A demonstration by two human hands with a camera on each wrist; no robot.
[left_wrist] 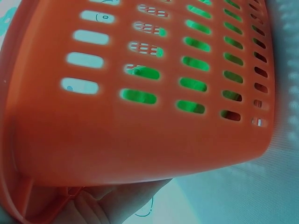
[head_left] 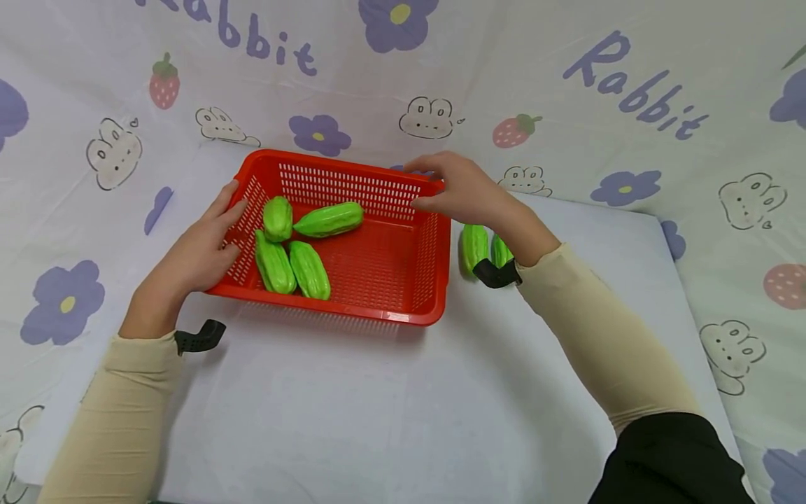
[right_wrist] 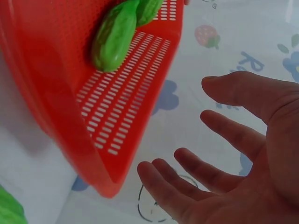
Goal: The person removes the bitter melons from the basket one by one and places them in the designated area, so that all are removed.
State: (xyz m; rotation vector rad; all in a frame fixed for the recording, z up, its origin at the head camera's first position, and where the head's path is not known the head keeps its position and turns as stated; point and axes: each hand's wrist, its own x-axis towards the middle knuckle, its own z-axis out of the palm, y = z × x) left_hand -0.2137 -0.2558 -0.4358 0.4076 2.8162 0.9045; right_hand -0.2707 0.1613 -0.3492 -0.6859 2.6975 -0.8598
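Observation:
A red plastic basket [head_left: 378,276] with slotted walls holds several green, ridged bitter melons [head_left: 330,220], gathered towards its left side. My left hand [head_left: 195,245] grips the basket's left rim. The slotted wall [left_wrist: 140,135] fills most of the left wrist view, hiding much of that hand. Around the basket's back right corner, my right hand [head_left: 462,185] has its fingers spread and holds nothing. The right wrist view shows a gap between those fingertips [right_wrist: 147,170] and the rim. Two more bitter melons [head_left: 474,250] lie on the table right of the basket, partly behind my right wrist.
A white table surface [head_left: 352,406] lies under the basket and stretches towards me. Behind and around it hangs a pale cloth [head_left: 504,63] printed with rabbits, purple flowers and strawberries. A black wrist mount [head_left: 497,273] sticks out near the two loose bitter melons.

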